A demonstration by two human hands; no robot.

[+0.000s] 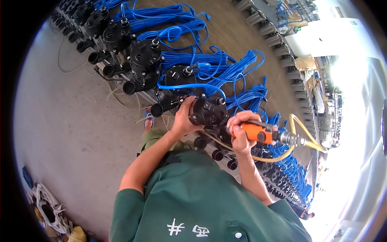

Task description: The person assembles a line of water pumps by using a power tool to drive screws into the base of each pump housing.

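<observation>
My left hand [185,119] is wrapped round the near side of a black round-topped pump [209,112], its fingers curled over the rim. The pump stands upright, with bolts on its top and a cable fitting at its far right edge. Closed in my right hand [243,132] is an orange air tool [258,132], lying roughly level just right of the pump. Its working tip is hidden by my fingers, so I cannot tell whether it touches the pump. A yellow air hose [293,148] loops from the metal coupling at the tool's right end.
More black pumps [146,57] line up diagonally, with side outlets [130,87] facing me. Bundles of blue cable [238,68] lie behind them on a brown surface [225,26]. Metal cylinders [288,61] form a row beyond. Bags [50,207] lie on the grey floor [72,133].
</observation>
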